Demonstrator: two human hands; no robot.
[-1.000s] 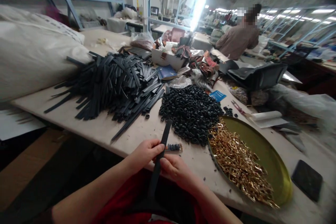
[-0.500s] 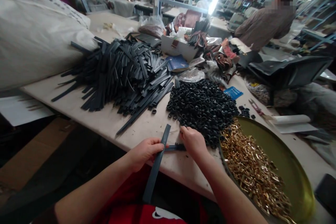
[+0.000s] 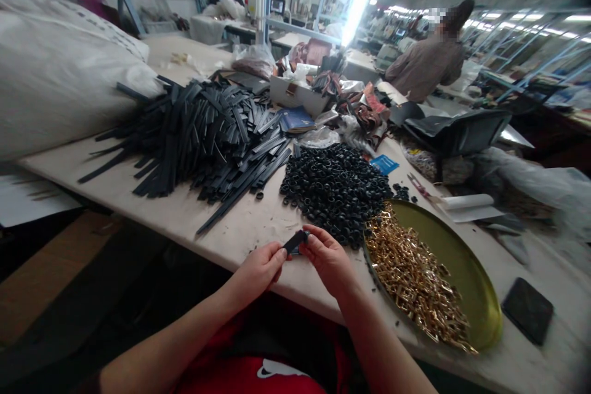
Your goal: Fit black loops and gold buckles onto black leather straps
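Observation:
A black leather-like strap [image 3: 294, 241] points up and away from me above the table's front edge. My left hand [image 3: 259, 272] is closed on it, thumb on top. My right hand [image 3: 331, 263] pinches the strap's far end between thumb and fingers. Something small and dark shows at those fingertips, too small to make out. Just beyond my hands lies a heap of small black loops [image 3: 335, 194]. Right of them, gold-coloured metal buckles [image 3: 415, 271] fill part of a round, brass-coloured tray [image 3: 480, 295].
A large pile of black straps [image 3: 198, 135] covers the table's left side, beside a white sack [image 3: 60, 80]. Behind are a blue booklet [image 3: 295, 119] and a box of scraps [image 3: 295, 93]. Scissors [image 3: 418, 186] and a dark phone-like slab [image 3: 527, 310] lie right. A person [image 3: 427, 64] stands beyond.
The strap has swung from lying across my left hand to pointing away from me. My right hand has come in from beside the loop heap to the strap's end. The view has turned right.

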